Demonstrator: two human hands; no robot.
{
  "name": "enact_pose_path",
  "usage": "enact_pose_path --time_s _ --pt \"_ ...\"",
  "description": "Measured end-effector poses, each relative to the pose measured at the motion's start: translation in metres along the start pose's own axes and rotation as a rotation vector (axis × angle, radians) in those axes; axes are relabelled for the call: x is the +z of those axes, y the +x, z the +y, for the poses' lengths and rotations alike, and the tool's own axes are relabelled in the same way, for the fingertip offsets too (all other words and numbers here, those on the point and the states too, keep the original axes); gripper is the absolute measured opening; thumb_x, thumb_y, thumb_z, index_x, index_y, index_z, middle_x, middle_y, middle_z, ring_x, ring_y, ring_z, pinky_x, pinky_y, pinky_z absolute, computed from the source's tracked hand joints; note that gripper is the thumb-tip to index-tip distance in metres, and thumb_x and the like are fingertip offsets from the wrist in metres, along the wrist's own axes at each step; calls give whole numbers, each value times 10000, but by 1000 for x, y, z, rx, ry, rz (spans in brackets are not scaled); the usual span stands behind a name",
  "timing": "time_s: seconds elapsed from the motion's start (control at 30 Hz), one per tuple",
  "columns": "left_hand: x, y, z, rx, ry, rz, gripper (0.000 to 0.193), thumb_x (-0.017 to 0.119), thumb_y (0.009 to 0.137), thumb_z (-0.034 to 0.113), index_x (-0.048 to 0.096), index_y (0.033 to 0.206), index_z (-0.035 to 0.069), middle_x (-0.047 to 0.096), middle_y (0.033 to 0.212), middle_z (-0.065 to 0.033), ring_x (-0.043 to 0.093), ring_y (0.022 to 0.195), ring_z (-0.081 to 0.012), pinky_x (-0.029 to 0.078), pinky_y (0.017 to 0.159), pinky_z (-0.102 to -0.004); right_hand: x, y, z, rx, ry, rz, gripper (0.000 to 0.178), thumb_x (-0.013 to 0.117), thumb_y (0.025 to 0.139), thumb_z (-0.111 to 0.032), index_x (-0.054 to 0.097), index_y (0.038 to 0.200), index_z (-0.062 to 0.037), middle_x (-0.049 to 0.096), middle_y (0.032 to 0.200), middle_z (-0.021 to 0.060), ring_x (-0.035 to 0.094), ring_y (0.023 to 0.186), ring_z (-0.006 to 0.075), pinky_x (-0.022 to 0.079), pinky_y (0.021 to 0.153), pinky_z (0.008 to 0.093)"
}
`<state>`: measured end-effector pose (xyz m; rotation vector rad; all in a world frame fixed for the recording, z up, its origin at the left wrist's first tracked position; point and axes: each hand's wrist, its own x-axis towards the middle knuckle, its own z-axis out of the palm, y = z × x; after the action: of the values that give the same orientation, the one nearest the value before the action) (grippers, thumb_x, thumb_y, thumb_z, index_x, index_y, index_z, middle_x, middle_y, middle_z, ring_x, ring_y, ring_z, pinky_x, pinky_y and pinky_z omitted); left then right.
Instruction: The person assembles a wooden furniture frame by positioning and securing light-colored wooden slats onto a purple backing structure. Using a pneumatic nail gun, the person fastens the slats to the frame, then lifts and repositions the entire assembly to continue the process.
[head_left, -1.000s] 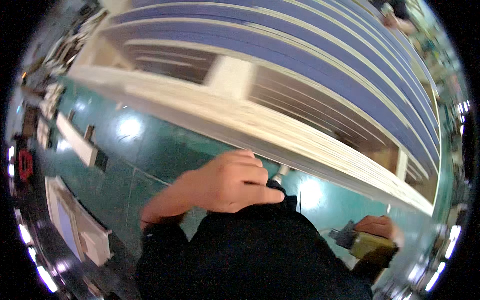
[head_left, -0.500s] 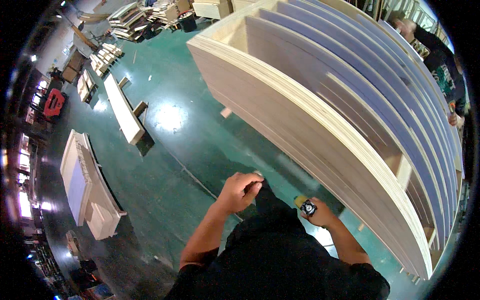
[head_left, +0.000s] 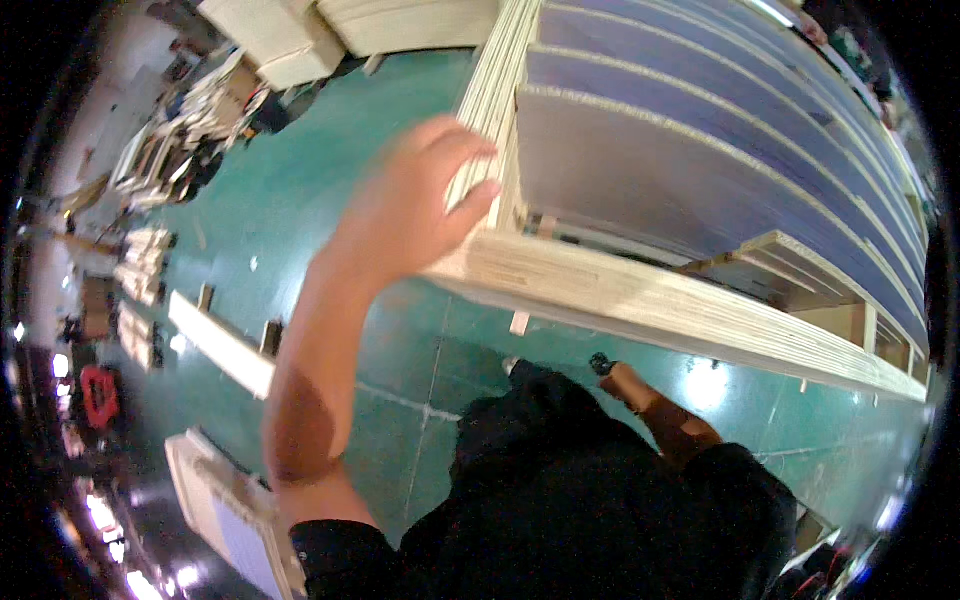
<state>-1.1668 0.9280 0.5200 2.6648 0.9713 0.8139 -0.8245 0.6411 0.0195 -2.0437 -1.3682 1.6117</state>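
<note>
My left hand (head_left: 425, 195) reaches over the corner of a large curved plywood frame (head_left: 600, 275), slightly blurred. Its thumb and fingers are apart over the layered edge; whether they press on the wood I cannot tell. Low on the near side of the frame, my right hand (head_left: 628, 385) is closed around a dark hand tool (head_left: 601, 364). Only the tool's black end shows, so its exact kind is unclear. Inside the frame run several curved, grey-purple panels (head_left: 640, 170) with pale edges.
Small wooden blocks (head_left: 520, 323) show under the frame on the green floor (head_left: 400, 340). To the left lie a long pale beam (head_left: 222, 345) and a panelled wooden piece (head_left: 225, 500). Stacked boards (head_left: 140, 265) and large wooden boxes (head_left: 410, 25) stand farther off.
My left hand has risen from in front of my body to the frame's corner, its fingers opening from a curl. The view has turned and come nearer the corner. The right hand keeps the tool.
</note>
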Motion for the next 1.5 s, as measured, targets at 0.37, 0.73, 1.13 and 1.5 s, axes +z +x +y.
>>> enact_pose_path --time_s 0.37,0.73,1.13,1.5 --pt "67 146 -67 312 366 -572 469 726 773 307 643 1203 142 693 1206 -149 656 1136 -333 477 976 -537 204 -42 -83 353 42 560 290 706 735 -249 698 934 -38 710 845 203 675 835 437 547 727 506" --pt "56 157 -49 309 412 -699 375 718 758 120 699 1131 77 716 1204 -117 660 1172 -336 455 1016 -600 421 -120 -178 658 610 560 309 739 722 -299 704 800 -2 669 687 193 687 647 342 524 615 463" --pt "64 166 -36 369 589 -769 459 774 680 184 707 1111 42 721 1182 -172 681 1131 -366 526 980 -523 393 -52 -184 651 576 588 283 708 691 -253 697 826 -4 678 722 196 681 684 357 526 651 466" --pt "64 176 -35 372 596 -876 368 763 705 166 738 1056 59 721 1181 -152 667 1153 -349 423 1067 -604 330 -5 -167 641 447 571 300 689 688 -222 714 926 -41 716 782 181 709 740 359 563 661 454"
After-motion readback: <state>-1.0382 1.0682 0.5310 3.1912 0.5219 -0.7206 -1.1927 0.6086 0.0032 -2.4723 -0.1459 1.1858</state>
